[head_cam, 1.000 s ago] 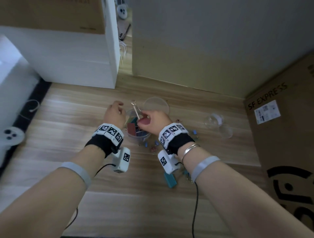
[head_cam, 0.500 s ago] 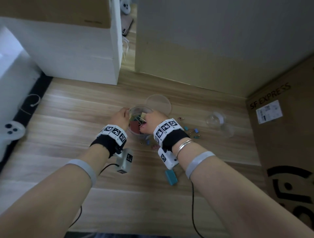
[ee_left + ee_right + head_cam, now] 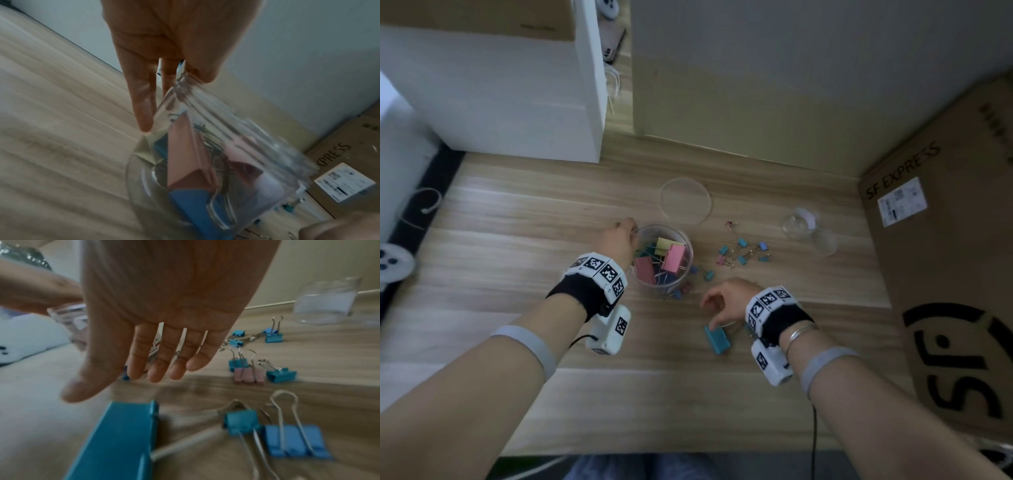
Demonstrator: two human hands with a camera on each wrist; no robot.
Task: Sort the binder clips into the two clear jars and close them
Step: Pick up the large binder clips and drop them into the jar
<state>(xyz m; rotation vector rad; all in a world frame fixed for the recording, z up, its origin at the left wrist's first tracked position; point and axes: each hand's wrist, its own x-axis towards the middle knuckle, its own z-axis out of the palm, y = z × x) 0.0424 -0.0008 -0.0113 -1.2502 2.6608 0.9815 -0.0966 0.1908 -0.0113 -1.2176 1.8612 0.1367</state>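
A wide clear jar stands open on the wooden floor with several large pink, yellow, teal and blue binder clips inside. My left hand pinches its left rim; the fingers lie along the outer wall and the thumb sits on the rim. My right hand hovers open and empty just above a large teal clip, its thumb closest to that clip. Several small blue and pink clips lie scattered to the right of the jar. A small clear jar lies further right.
The wide jar's clear lid lies flat behind it, and a small lid rests beside the small jar. A cardboard box walls the right side; a white cabinet stands at the back left. Two small blue clips lie by my right wrist.
My right hand has left the jar's mouth empty and swung back and to the right, down over the large teal clip. The left hand has stayed on the jar's rim.
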